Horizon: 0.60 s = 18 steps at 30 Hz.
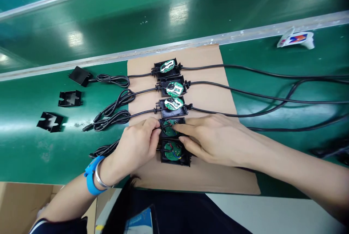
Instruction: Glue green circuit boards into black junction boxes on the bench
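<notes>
Both hands meet over the fourth box (171,128) in a row of five open black boxes lying on a cardboard sheet (207,97). The left hand (136,146) comes in from the lower left, wrist bent, a blue band (91,177) and a thin bangle on it; its fingers curl and pinch the black wire at the box's left edge. The right hand (215,137) reaches in from the right, forearm low across the sheet, forefinger and thumb stretched out and pressing on the green round board inside the box, the other fingers loosely bent.

Just below lies the fifth box (175,153), partly under both hands. Three more boxes (172,89) with boards sit above, cables (272,97) running right and coiled leads (114,112) left. Three loose black covers (69,99) lie well apart on the green belt (174,12). A cardboard carton (16,205) stands at lower left.
</notes>
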### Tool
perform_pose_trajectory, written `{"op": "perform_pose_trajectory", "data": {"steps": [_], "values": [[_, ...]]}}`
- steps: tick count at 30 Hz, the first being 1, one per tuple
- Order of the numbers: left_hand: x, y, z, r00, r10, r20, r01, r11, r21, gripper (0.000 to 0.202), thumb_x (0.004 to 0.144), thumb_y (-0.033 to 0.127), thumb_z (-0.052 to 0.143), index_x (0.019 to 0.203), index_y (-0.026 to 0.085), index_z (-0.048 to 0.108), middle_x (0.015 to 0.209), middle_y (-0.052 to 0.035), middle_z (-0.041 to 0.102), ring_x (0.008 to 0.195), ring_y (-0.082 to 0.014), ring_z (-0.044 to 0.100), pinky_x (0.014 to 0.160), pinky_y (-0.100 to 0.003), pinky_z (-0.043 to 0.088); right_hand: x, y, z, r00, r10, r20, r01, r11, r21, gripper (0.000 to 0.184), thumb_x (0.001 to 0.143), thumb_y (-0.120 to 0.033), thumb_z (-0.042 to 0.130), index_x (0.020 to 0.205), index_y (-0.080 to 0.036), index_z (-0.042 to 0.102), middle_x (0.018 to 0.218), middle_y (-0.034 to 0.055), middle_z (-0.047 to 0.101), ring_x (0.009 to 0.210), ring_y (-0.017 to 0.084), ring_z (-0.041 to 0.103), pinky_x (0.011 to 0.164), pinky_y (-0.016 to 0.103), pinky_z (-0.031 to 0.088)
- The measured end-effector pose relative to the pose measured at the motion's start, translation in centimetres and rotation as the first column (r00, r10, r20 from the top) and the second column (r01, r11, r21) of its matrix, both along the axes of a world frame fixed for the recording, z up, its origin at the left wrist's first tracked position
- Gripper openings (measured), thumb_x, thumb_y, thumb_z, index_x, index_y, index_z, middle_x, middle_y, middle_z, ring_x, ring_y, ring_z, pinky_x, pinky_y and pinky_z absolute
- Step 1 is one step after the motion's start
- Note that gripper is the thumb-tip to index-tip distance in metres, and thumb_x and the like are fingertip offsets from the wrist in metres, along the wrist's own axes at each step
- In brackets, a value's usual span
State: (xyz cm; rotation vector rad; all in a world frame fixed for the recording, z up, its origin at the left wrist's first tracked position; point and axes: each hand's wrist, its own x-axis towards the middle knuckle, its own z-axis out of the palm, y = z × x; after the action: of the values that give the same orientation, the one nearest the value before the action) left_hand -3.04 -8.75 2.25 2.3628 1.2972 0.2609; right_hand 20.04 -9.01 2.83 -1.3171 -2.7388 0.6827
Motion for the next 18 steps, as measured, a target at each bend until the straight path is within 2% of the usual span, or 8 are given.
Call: {"op": "perform_pose_trajectory", "data": {"steps": [6,11,15,18], "values": [[-0.5,0.4,0.0,1.0,-0.003,-0.02,0.003,1.0,-0.013,0.014,0.091,0.013,0.053,0.1,0.019,0.062,0.096,-0.0025,0.073,0.083,-0.0185,0.071,0.068,-0.028,0.054,0.1,-0.6,-1.3,1.0,-0.014,0.0,0.014,0.993,0.117,0.032,0.091,-0.025,0.048,0.108,-0.022,0.075,0.08,0.0041,0.071,0.069,0.018,0.065,0.056,0.031,0.035],[-0.6,-0.1,0.0,0.985,-0.062,-0.158,0.076,0.994,0.084,0.017,0.09,0.01,0.05,0.092,0.019,0.066,0.077,-0.0017,0.069,0.07,-0.0197,0.069,0.056,-0.028,0.051,-0.3,-1.2,-1.7,0.998,-0.034,0.046,0.027,0.991,0.129,0.033,0.087,-0.022,0.051,0.109,-0.02,0.075,0.082,0.0047,0.072,0.062,0.019,0.064,0.052,0.032,0.03],[1.0,-0.6,0.6,0.913,-0.152,-0.379,0.234,0.955,0.18,0.023,0.085,0.002,0.045,0.079,0.017,0.062,0.072,-0.0049,0.065,0.064,-0.0224,0.066,0.05,-0.03,0.048,-0.3,-1.3,-2.0,0.999,-0.03,0.022,0.027,0.991,0.131,0.033,0.09,-0.022,0.048,0.11,-0.02,0.074,0.081,0.0042,0.072,0.062,0.017,0.062,0.052,0.032,0.028],[2.3,0.1,1.4,0.835,-0.192,-0.515,0.288,0.951,0.113,0.023,0.082,0.001,0.044,0.079,0.015,0.062,0.072,-0.0078,0.064,0.063,-0.0247,0.065,0.049,-0.032,0.049,-0.3,-1.3,-2.2,0.999,-0.033,0.016,0.03,0.992,0.124,0.033,0.091,-0.022,0.048,0.112,-0.02,0.073,0.079,0.0034,0.07,0.063,0.017,0.061,0.054,0.032,0.029]]}}
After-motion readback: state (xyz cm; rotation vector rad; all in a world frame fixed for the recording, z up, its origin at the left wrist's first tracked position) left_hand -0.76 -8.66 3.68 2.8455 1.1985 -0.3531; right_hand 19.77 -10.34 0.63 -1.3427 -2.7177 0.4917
